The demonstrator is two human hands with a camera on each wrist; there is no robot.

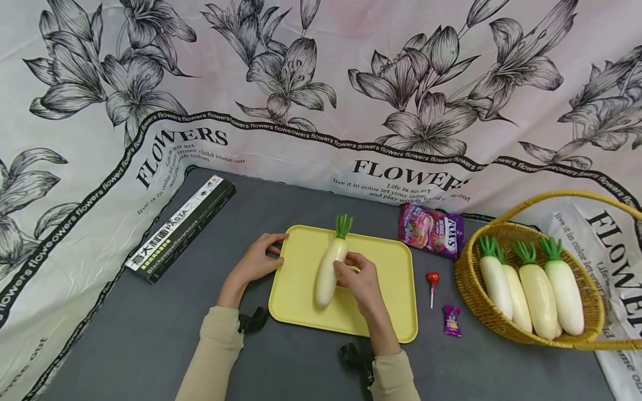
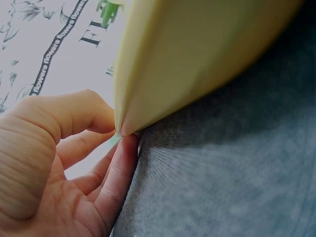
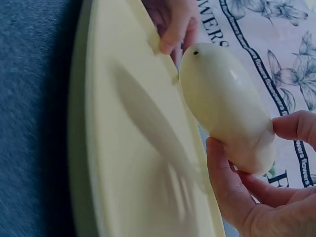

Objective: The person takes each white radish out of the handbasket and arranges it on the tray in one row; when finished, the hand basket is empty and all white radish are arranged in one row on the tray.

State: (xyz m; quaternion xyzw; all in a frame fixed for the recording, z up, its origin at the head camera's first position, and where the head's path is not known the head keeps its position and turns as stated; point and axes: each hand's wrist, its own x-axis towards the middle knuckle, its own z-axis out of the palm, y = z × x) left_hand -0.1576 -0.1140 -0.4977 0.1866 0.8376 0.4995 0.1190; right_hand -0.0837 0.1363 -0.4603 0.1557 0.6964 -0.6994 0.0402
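A white radish (image 1: 328, 275) with a short green top is held above the yellow tray (image 1: 393, 289), its leafy end pointing away from me. My right hand (image 1: 363, 281) pinches it from the right side, thumb and fingers on opposite sides of its body. In the right wrist view the radish (image 3: 222, 89) hangs clear of the tray and casts a shadow on it. At the tray's left edge my left hand (image 1: 258, 259) grips the rim. The left wrist view shows the left thumb and fingers (image 2: 116, 182) meeting at the tray's edge (image 2: 163, 84).
A wicker basket (image 1: 468, 289) with several radishes stands at the right. Between it and the tray lie a red lollipop (image 1: 433, 278) and a small purple wrapped candy (image 1: 452, 321). Behind them is a purple candy bag (image 1: 426, 229). A pasta box (image 1: 181, 227) lies at the left.
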